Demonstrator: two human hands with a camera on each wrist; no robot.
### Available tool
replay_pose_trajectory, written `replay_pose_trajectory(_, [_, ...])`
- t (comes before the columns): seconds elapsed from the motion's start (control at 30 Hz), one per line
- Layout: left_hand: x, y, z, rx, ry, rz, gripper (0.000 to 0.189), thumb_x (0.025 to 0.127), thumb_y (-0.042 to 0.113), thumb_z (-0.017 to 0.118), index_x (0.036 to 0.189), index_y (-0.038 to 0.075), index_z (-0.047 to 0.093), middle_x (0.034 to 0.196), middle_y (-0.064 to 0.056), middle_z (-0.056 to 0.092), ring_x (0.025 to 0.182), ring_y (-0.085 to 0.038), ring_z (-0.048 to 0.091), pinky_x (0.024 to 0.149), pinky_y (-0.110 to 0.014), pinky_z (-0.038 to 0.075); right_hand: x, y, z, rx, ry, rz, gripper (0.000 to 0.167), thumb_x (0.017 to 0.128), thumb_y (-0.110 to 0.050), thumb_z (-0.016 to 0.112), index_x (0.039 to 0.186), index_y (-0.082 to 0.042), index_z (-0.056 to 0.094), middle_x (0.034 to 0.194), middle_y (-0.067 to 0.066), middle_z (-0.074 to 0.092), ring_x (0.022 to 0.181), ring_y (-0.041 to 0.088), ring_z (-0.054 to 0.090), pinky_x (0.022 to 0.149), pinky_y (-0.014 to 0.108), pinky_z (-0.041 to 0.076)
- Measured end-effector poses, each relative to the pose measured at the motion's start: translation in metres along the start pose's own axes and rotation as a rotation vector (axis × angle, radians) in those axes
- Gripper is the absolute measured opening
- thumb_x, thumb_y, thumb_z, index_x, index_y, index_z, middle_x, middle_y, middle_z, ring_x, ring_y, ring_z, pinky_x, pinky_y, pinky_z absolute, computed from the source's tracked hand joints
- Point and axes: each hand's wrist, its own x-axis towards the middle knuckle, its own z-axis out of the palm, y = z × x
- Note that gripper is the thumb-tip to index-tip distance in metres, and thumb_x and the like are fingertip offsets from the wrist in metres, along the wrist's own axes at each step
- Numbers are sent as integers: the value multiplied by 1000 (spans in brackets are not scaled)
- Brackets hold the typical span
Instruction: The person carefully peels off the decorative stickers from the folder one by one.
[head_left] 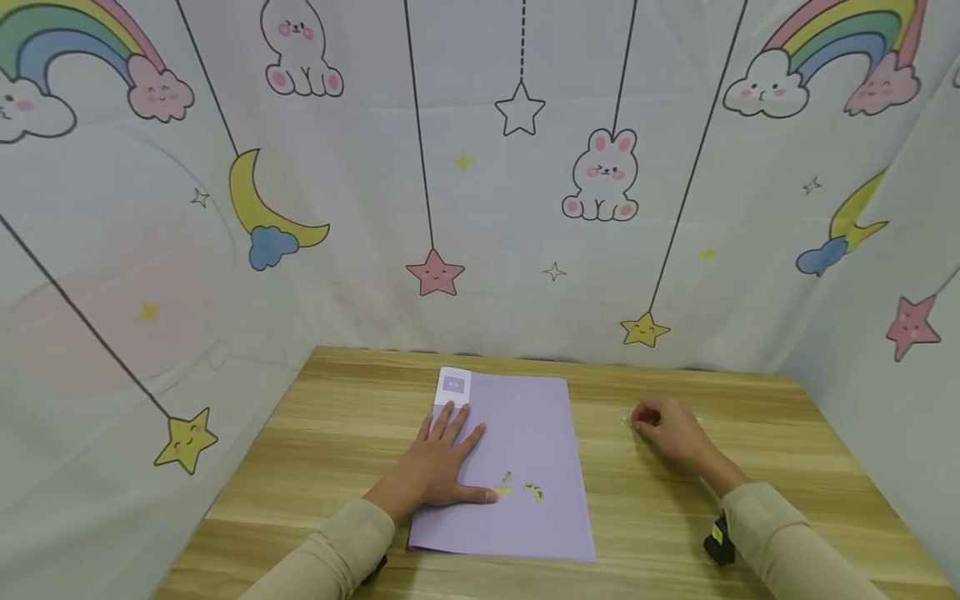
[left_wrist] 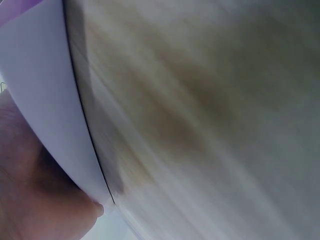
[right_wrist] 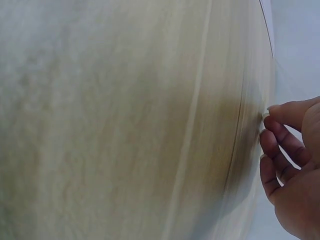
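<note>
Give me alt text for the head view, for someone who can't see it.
A person's left hand rests spread on a purple sheet with small yellow-green marks; the right hand, curled, is down at the wooden table beside it. Behind, a pale backdrop shows cartoon rabbits, stars and moons.

No words or numbers can be read. A white label (head_left: 453, 397) at the upper left corner of the purple sheet (head_left: 525, 433), lower centre of the head view, bears a purple square (head_left: 453, 384) whose pale mark is too small to make out.
</note>
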Motion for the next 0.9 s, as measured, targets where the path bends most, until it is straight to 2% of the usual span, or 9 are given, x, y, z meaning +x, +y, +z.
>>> replay_pose_trajectory(0.9, [0, -3, 3, -24, 1, 3, 114, 84, 92, 54, 169, 20, 31, 176, -18, 12, 162, -44, 4, 126, -65, 12, -3, -4, -2, -33, 19, -3, 8, 93, -2, 78, 91, -8, 75, 85, -2, 69, 79, 14, 60, 70, 31, 51])
